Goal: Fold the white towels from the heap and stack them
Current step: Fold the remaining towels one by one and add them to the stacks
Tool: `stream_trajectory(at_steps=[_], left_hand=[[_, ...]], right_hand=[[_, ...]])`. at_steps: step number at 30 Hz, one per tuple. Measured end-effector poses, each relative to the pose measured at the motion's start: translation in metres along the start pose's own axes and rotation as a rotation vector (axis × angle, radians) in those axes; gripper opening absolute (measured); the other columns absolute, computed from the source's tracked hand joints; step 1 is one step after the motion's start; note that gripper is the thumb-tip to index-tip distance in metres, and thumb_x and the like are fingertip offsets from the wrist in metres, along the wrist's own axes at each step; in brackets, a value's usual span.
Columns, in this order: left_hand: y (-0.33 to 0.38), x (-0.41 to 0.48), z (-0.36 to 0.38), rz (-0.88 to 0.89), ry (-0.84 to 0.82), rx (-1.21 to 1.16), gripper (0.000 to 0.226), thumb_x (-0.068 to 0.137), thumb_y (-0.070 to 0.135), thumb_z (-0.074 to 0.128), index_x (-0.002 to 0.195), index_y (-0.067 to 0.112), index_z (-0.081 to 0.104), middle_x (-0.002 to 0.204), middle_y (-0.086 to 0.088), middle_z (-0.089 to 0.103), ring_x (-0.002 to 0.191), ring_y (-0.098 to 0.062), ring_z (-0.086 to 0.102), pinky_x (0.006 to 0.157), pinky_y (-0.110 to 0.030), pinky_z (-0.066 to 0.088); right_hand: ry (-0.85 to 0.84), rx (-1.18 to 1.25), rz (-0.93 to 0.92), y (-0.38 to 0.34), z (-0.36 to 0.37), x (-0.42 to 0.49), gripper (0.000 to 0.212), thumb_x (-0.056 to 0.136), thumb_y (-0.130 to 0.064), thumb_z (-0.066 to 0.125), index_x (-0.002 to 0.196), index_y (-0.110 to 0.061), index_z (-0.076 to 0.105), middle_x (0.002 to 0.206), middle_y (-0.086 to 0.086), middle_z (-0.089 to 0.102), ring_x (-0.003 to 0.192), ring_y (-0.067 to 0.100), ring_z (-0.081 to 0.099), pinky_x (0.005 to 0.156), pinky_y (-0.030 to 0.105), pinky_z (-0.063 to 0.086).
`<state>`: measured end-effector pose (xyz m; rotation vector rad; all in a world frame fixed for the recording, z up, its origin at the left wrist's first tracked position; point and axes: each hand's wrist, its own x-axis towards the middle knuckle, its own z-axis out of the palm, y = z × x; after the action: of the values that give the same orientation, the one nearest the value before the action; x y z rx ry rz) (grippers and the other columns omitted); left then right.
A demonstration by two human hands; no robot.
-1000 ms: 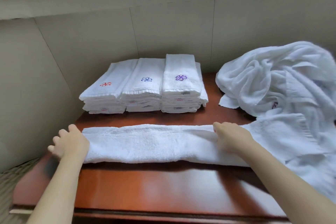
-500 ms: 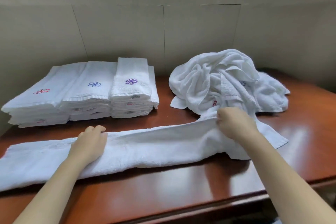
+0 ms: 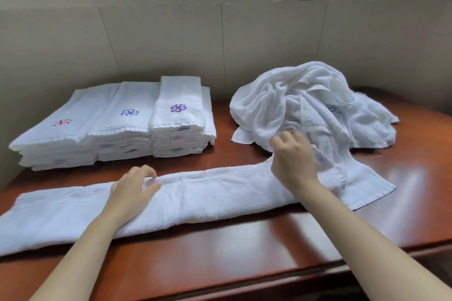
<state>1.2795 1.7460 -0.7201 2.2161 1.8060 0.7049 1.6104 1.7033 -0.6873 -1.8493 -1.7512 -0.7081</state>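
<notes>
A long white towel (image 3: 208, 193), folded lengthwise into a strip, lies across the brown table (image 3: 220, 252). My left hand (image 3: 133, 188) rests flat on its middle left part. My right hand (image 3: 293, 159) is at the strip's right end, fingers curled on a raised fold that carries a small label. Just behind that hand sits the heap of crumpled white towels (image 3: 305, 105). At the back left stand three stacks of folded towels, topped with a purple emblem (image 3: 178, 115), a blue emblem (image 3: 127, 115) and a red emblem (image 3: 58, 127).
A beige panelled wall (image 3: 220, 44) closes the table off at the back and on the left. The table's front edge (image 3: 269, 278) runs below my forearms. Bare wood shows at the front and at the far right (image 3: 415, 166).
My view has swung right, bringing the heap into the frame. My left hand slid from the towel's left end to its middle. My right hand moved along the strip to its right end by the heap.
</notes>
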Motion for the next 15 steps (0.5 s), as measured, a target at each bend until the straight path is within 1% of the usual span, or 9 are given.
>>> stream_trajectory(at_steps=[1,2,3,5,7,9,12,14,15], left_hand=[[0.001,0.0,-0.001,0.017,0.005,-0.007,0.006,0.091,0.031,0.061,0.092,0.027,0.057,0.101,0.006,0.055,0.103,-0.018,0.051,0.09,-0.039,0.039],[0.002,-0.001,-0.002,0.018,-0.012,-0.006,0.006,0.09,0.031,0.061,0.089,0.026,0.058,0.099,0.005,0.054,0.102,-0.018,0.05,0.09,-0.038,0.039],[0.002,-0.001,-0.003,0.002,-0.045,-0.007,0.007,0.091,0.032,0.06,0.088,0.025,0.059,0.099,0.004,0.053,0.103,-0.018,0.048,0.092,-0.038,0.039],[0.001,-0.002,-0.007,-0.045,-0.126,-0.022,0.01,0.09,0.034,0.06,0.087,0.024,0.061,0.103,0.003,0.052,0.107,-0.015,0.044,0.096,-0.036,0.036],[-0.001,-0.002,-0.012,-0.065,-0.208,-0.013,0.013,0.09,0.034,0.061,0.089,0.021,0.062,0.107,0.003,0.05,0.108,-0.015,0.043,0.094,-0.031,0.034],[-0.003,-0.002,-0.019,-0.061,-0.29,0.025,0.02,0.091,0.035,0.06,0.088,0.015,0.06,0.102,0.004,0.051,0.102,-0.013,0.043,0.084,-0.027,0.033],[-0.004,0.001,-0.032,-0.077,-0.435,0.007,0.022,0.09,0.03,0.06,0.076,0.014,0.053,0.078,0.007,0.055,0.079,-0.011,0.046,0.068,-0.026,0.033],[-0.003,0.003,-0.036,-0.077,-0.467,0.072,0.022,0.089,0.028,0.06,0.071,0.019,0.052,0.069,0.01,0.053,0.066,-0.009,0.046,0.062,-0.026,0.034],[-0.002,0.004,-0.036,-0.066,-0.445,0.124,0.022,0.09,0.029,0.059,0.071,0.02,0.052,0.069,0.011,0.053,0.066,-0.007,0.046,0.062,-0.026,0.034]], right_hand=[[-0.096,0.023,-0.055,-0.007,0.001,-0.004,0.026,0.057,0.013,0.056,0.077,-0.003,0.059,0.074,0.015,0.058,0.071,0.036,0.056,0.061,0.037,0.041],[-0.241,0.009,-0.076,-0.013,0.003,-0.008,0.024,0.065,0.008,0.054,0.085,-0.006,0.058,0.082,0.013,0.058,0.078,0.034,0.057,0.061,0.033,0.036],[-0.368,-0.027,-0.068,-0.016,0.007,-0.012,0.024,0.074,0.001,0.051,0.095,-0.01,0.055,0.093,0.01,0.057,0.087,0.032,0.056,0.063,0.032,0.032],[-0.519,-0.096,-0.039,-0.012,0.016,-0.017,0.021,0.086,-0.011,0.045,0.106,-0.014,0.05,0.109,0.007,0.054,0.102,0.029,0.054,0.068,0.032,0.035],[-0.544,-0.047,0.005,-0.007,0.02,-0.017,0.011,0.089,-0.016,0.043,0.099,-0.017,0.048,0.111,0.007,0.056,0.103,0.029,0.056,0.068,0.033,0.037],[-0.561,0.008,0.028,-0.002,0.023,-0.013,0.003,0.091,-0.017,0.042,0.091,-0.019,0.044,0.107,0.006,0.059,0.097,0.028,0.057,0.064,0.031,0.035],[-0.656,0.154,0.109,0.003,0.026,-0.003,0.012,0.09,-0.021,0.045,0.096,-0.016,0.055,0.102,0.004,0.061,0.093,0.026,0.056,0.065,0.032,0.039],[-0.568,0.261,0.24,0.013,0.028,0.003,0.018,0.089,-0.03,0.049,0.097,-0.017,0.058,0.098,0.003,0.063,0.094,0.025,0.057,0.07,0.033,0.041],[-0.493,0.279,0.315,0.021,0.029,0.005,0.021,0.09,-0.034,0.05,0.099,-0.016,0.057,0.098,0.004,0.064,0.098,0.027,0.057,0.072,0.033,0.039]])
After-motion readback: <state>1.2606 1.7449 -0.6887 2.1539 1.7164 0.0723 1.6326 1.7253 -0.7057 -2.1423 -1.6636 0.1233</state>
